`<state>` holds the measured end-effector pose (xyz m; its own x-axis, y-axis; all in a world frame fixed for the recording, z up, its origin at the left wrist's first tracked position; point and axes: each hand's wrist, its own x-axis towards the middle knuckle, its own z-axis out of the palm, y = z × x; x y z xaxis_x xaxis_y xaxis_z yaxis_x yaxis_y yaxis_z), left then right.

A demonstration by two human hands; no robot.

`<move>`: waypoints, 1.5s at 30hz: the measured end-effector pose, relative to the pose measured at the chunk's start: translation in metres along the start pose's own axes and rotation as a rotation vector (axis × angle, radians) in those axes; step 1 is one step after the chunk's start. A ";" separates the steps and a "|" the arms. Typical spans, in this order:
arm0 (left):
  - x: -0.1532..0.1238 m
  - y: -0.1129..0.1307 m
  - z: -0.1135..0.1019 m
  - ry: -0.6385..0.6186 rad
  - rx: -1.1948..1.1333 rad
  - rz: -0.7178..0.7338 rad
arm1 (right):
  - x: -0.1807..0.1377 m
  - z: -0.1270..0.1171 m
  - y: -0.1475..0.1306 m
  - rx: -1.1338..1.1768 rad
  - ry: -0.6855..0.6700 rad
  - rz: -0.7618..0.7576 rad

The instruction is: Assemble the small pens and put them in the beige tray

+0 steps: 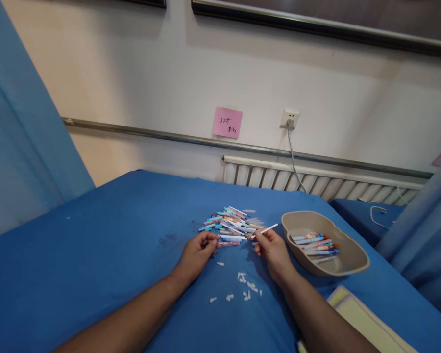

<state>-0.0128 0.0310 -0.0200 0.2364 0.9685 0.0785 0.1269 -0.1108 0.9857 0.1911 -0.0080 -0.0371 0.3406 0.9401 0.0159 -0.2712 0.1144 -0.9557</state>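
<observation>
Honestly, on that big blue cloth-covered desk [95, 264], the tan wavy-rimmed plastic basin [347, 247] sits close to the right forearm, so a careless swing could bump it and jostle the slim multicoloured pens [318, 245] inside. The loose heap of slim blue, orange and white pens [231, 224] lies at both hands' fingertips and could scatter if a knuckle catches it. Right hand's [274, 250] grip is pinching a thin white stick [269, 228], slippable if held too lightly, can't tell whether the left hand's [198, 250] curled grip has anything, and a brushing wrist might sweep away those tiny white bits [230, 297].
</observation>
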 end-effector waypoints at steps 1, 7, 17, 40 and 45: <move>0.000 0.000 0.000 -0.005 0.005 0.005 | 0.000 -0.001 -0.002 -0.015 0.005 -0.013; -0.003 0.002 0.000 -0.048 0.008 0.013 | 0.005 -0.007 -0.012 -0.126 0.030 -0.152; -0.002 -0.004 0.001 -0.111 0.060 0.029 | 0.017 -0.014 0.007 -0.165 0.130 -0.109; -0.017 0.022 0.040 -0.469 0.766 0.575 | 0.004 0.005 0.001 0.394 0.026 0.079; -0.016 0.023 0.058 -0.546 0.958 0.651 | 0.002 0.006 0.002 0.328 0.020 0.040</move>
<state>0.0424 -0.0001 -0.0068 0.8500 0.4837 0.2087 0.4251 -0.8638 0.2704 0.1857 -0.0042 -0.0374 0.3405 0.9398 -0.0282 -0.5592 0.1783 -0.8096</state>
